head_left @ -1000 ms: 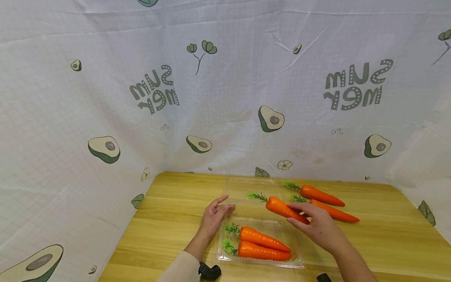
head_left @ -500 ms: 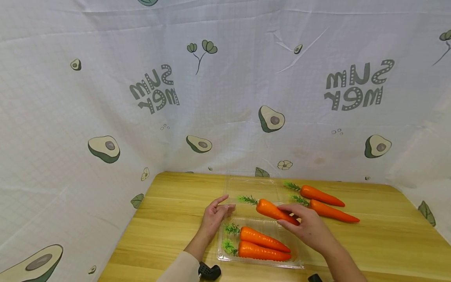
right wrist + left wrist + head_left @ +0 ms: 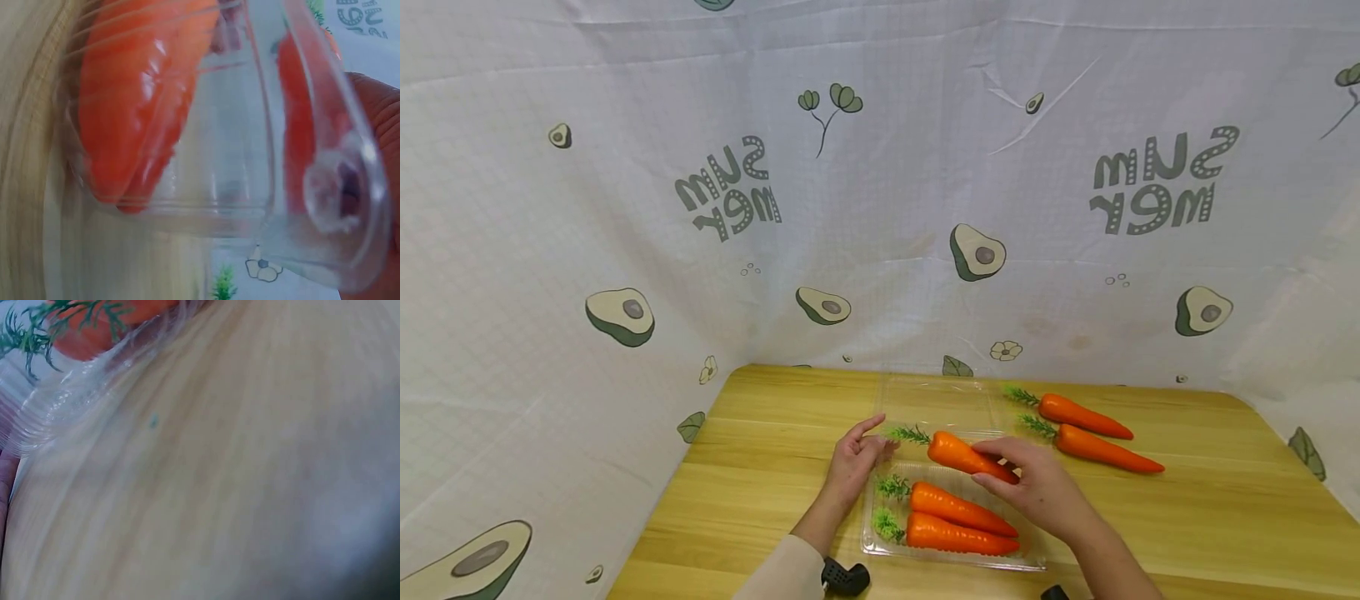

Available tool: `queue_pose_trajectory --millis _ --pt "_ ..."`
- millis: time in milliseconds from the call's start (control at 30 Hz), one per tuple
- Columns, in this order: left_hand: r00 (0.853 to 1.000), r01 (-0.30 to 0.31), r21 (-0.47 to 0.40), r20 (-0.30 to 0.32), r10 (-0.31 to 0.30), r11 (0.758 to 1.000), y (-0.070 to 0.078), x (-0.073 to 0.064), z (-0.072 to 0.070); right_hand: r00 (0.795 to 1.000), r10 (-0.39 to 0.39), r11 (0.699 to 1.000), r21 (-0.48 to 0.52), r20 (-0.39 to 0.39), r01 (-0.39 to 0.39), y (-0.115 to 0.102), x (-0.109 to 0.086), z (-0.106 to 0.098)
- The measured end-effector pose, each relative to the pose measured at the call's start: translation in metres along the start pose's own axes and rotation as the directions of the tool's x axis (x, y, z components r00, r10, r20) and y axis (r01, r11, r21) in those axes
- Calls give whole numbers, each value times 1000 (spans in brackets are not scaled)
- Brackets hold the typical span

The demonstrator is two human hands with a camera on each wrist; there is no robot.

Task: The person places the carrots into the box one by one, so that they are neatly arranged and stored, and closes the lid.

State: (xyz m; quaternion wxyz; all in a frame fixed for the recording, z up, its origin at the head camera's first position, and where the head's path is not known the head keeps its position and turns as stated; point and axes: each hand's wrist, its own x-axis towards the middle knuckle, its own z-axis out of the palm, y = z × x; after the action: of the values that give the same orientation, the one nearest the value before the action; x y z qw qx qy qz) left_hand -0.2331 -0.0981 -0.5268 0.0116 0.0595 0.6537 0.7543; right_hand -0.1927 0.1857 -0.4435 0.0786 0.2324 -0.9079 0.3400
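In the head view, the right hand (image 3: 1037,487) pinches a carrot (image 3: 955,452) between thumb and fingers, above the clear container (image 3: 1032,546). Two inner carrots (image 3: 962,535) lie nearer the person than those fingertips; two loose carrots (image 3: 1108,450) lie beyond. The left hand (image 3: 853,462) has its fingers apart beside the container. The left wrist view shows a finger (image 3: 6,478) (a mere sliver) beside ridged plastic. In the right wrist view, clear plastic partly covers the hand.

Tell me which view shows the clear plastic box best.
The head view: it shows nearly all of the clear plastic box, including its open lid and two carrots inside. The left wrist view catches only an edge at upper left; the right wrist view shows part of it close up.
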Motion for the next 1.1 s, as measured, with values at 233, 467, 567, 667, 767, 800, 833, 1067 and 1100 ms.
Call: queue_pose_trajectory --millis 233,467,567,667,767,800,833,1067,1100 --pt "999 24 52 -50 -21 998 2 -1 1 997 9 999 34 77 -12 -1 1 8" --pt "999 36 -1 -13 -36 999 3 0 2 990 36 999 25 138 -39 -2 4 13" --pt "999 50 -1 -20 -50 999 4 1 2 986 45 999 22 159 -49 -1 5 15" --pt "999 48 -4 -22 -49 999 4 1 2 983 56 998 3 173 -58 0 6 17" --pt "999 38 4 -24 -38 999 3 1 2 983 53 999 -18 174 -51 2 7 20" --pt "999 36 9 -26 -35 999 3 1 2 984 50 999 -29 172 -45 3 7 21" --pt "999 32 12 -25 -32 999 3 1 2 984 46 998 -39 170 -40 3 7 22" --pt "999 31 42 -34 -29 999 3 0 2 986 33 995 -93 165 -17 2 8 25" --pt "999 29 44 -34 -27 999 3 0 2 986 33 995 -99 165 -17 2 8 25"
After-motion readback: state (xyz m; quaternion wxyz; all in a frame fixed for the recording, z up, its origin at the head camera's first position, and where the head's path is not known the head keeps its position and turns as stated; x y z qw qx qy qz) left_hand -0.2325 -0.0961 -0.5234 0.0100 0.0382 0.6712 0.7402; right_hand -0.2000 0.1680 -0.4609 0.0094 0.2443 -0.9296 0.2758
